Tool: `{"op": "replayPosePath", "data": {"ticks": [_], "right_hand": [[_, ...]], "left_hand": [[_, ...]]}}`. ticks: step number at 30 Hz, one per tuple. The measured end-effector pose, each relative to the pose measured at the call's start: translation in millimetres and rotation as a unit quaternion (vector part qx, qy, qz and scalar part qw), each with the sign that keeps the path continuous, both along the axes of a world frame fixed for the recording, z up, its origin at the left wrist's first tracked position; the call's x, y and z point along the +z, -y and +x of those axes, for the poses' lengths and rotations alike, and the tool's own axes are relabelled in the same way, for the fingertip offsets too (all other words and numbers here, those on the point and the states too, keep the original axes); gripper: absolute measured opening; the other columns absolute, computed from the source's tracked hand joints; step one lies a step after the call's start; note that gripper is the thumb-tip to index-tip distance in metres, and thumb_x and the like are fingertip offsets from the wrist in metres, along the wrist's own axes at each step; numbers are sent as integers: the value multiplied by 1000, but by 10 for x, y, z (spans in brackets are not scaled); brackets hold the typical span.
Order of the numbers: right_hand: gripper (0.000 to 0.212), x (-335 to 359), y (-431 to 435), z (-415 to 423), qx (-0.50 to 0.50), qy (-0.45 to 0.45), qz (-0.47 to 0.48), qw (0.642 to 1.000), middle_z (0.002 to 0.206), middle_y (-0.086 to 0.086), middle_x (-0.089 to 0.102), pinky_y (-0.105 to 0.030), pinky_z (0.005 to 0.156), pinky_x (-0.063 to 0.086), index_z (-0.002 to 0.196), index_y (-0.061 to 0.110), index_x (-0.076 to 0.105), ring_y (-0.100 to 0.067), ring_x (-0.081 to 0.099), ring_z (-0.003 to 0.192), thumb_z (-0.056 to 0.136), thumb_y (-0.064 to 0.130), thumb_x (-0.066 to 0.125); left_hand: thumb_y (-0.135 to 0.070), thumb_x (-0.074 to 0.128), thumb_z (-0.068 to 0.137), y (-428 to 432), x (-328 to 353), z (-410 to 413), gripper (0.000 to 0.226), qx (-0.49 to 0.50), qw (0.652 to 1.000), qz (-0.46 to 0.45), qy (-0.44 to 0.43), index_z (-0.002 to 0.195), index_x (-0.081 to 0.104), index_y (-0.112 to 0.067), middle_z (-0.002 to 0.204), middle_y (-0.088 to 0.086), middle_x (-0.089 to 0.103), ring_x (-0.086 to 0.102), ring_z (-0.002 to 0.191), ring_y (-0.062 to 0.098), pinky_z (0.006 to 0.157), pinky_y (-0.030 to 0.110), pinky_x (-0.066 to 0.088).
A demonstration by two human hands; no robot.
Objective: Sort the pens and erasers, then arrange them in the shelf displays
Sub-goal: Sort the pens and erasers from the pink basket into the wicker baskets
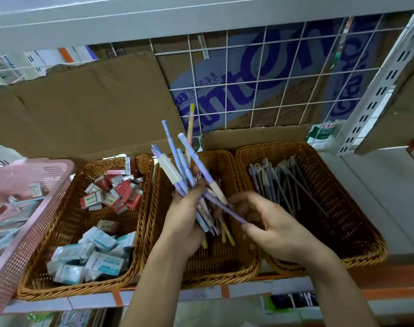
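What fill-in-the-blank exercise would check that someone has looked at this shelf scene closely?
1. The left hand grips a bunch of pens above the ____ wicker basket.
2. The right hand pinches one ____ pen.
3. The left wicker basket holds only ____.
4. The plastic basket at the far left is ____.
Missing words: middle; purple; erasers; pink.
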State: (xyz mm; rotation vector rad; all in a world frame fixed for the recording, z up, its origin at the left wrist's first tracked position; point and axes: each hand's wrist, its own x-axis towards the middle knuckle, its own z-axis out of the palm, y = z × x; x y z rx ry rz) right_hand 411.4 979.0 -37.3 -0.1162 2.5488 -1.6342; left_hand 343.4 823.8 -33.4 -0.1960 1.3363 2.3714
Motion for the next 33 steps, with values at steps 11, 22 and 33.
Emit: {"op": "replayPosePath", "data": {"ticks": [11, 22, 33], "right_hand": [[17, -90, 195, -189, -112, -25, -34, 993, 101, 17, 69, -26, 86, 51, 105, 31, 64, 3, 62, 96, 88, 32, 63], [26, 56, 249, -336, -130, 33, 108, 985, 50, 5, 39, -22, 43, 29, 76, 20, 55, -4, 37, 38, 96, 37, 49], [17, 146, 325, -353, -194, -99, 26, 976, 61, 8, 57, -11, 49, 37, 97, 18, 67, 3, 52, 53, 95, 14, 51]], "left_hand": [[-29, 57, 79, 5, 52, 9, 36, -63, 998, -2, -18, 114, 66, -22, 110, 15, 68, 67, 98, 29, 69, 34, 56], [-22, 51, 95, 146, 39, 18, 19, -1, 994, -97, -50, 103, 65, -12, 58, -5, 61, 58, 49, 9, 48, 20, 44], [-29, 53, 94, 246, 142, 101, 19, -112, 974, -184, -73, 112, 53, -24, 65, 4, 61, 38, 42, 7, 37, 17, 29]]}}
